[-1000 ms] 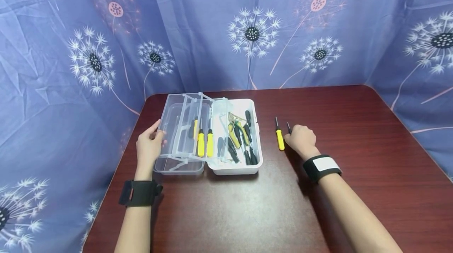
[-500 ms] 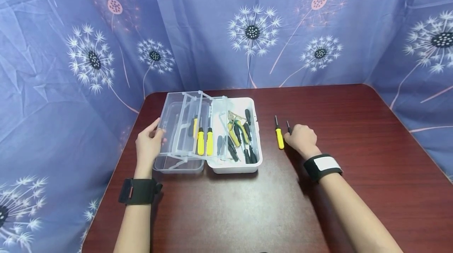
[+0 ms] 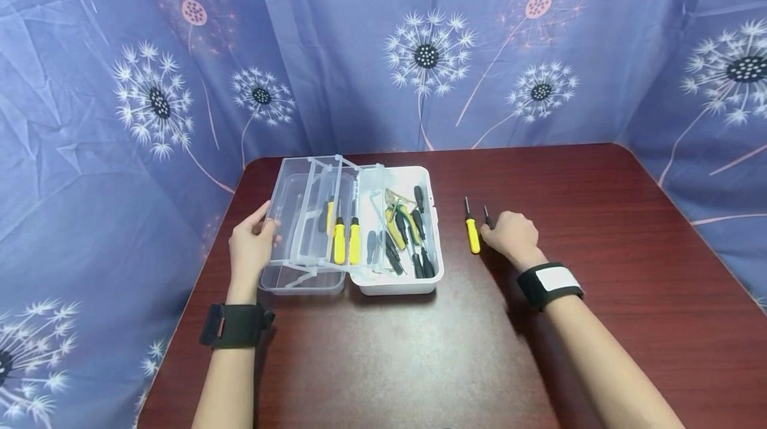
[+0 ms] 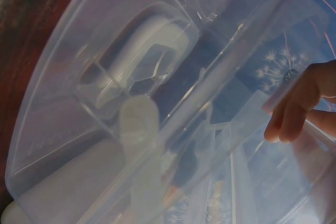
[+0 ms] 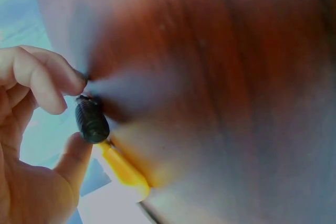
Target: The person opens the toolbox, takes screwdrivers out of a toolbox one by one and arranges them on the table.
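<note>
Head view: a dark red wooden table [image 3: 419,349] stands against blue dandelion-print curtains [image 3: 359,49] on the far, left and right sides. Its near and right parts lie bare. The left hand [image 3: 252,249] grips the left edge of the clear lid [image 3: 293,216] of a white toolbox [image 3: 413,282] holding screwdrivers. The right hand [image 3: 509,236], fingers curled, pinches a black screwdriver [image 3: 488,217], just right of a yellow screwdriver [image 3: 473,234] on the table.

Left wrist view: fingertips [image 4: 286,124] curl over the lid's rim; no writing can be read.

Right wrist view: thumb and finger hold the black screwdriver's ribbed handle [image 5: 92,120] beside the yellow one [image 5: 123,169].
</note>
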{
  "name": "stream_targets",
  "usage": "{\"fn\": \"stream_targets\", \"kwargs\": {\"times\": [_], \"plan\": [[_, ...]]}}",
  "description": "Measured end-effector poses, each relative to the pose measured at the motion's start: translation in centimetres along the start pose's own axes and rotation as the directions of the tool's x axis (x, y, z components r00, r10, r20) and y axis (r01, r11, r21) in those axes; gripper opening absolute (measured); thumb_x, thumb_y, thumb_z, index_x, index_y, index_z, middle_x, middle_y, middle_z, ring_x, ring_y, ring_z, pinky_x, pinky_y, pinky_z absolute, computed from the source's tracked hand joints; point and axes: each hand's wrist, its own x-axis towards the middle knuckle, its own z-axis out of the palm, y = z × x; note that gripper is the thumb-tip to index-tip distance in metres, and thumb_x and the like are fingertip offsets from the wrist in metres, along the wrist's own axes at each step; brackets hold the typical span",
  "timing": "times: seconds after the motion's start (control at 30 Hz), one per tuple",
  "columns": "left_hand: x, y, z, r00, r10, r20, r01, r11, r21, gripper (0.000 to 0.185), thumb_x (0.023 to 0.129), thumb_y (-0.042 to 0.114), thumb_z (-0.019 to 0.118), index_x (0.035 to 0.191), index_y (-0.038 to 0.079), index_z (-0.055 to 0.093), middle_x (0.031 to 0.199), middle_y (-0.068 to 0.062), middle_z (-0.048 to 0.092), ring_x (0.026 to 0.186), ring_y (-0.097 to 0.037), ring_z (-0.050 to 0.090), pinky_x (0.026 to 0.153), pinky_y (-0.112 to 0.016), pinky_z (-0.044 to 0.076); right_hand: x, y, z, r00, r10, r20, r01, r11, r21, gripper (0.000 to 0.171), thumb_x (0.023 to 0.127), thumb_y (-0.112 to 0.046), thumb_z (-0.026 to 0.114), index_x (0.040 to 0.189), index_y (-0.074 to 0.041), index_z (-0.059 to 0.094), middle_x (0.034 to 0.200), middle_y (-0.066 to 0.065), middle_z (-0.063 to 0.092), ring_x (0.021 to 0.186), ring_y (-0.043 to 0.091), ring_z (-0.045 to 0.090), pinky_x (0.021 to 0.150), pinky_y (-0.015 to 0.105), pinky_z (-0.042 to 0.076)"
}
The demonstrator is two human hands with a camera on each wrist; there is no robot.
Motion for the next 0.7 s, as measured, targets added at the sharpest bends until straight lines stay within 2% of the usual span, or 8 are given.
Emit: {"fn": "stream_targets", "kwargs": {"times": [0.3,0.5,0.7], "plan": [[-0.2,0.2,-0.3,1.000,-0.002,-0.004,0.002,1.000,-0.017,0.047,0.094,0.021,0.046,0.139,0.034,0.050,0.108,-0.010,0.074,0.056,0.009,0.057,0.054,-0.017,0.043,0.1,-0.3,-0.9,0.998,-0.034,-0.056,0.035,0.999,0.008,0.043,0.084,-0.037,0.052,0.055,-0.006,0.052,0.057,0.009,0.052,0.054,0.026,0.053,0.044,0.033,0.038],[-0.1,0.1,0.0,1.000,0.008,-0.003,-0.008,1.000,-0.017,0.047,0.094,0.021,0.046,0.139,0.035,0.050,0.108,-0.011,0.074,0.056,0.010,0.057,0.055,-0.015,0.044,-0.1,-0.9,-1.5,0.991,-0.059,-0.117,0.063,0.997,0.032,0.045,0.086,-0.036,0.053,0.051,-0.011,0.042,0.050,0.000,0.035,0.049,0.022,0.045,0.041,0.031,0.035],[0.0,0.0,0.1,1.000,0.011,-0.005,-0.011,1.000,-0.017,0.047,0.094,0.020,0.045,0.139,0.034,0.050,0.109,-0.011,0.073,0.055,0.010,0.056,0.055,-0.015,0.044,-0.5,-3.2,-2.8,0.975,-0.113,-0.189,0.128,0.989,0.068,0.048,0.087,-0.035,0.053,0.047,-0.015,0.034,0.046,-0.006,0.025,0.044,0.017,0.035,0.040,0.030,0.029]]}}
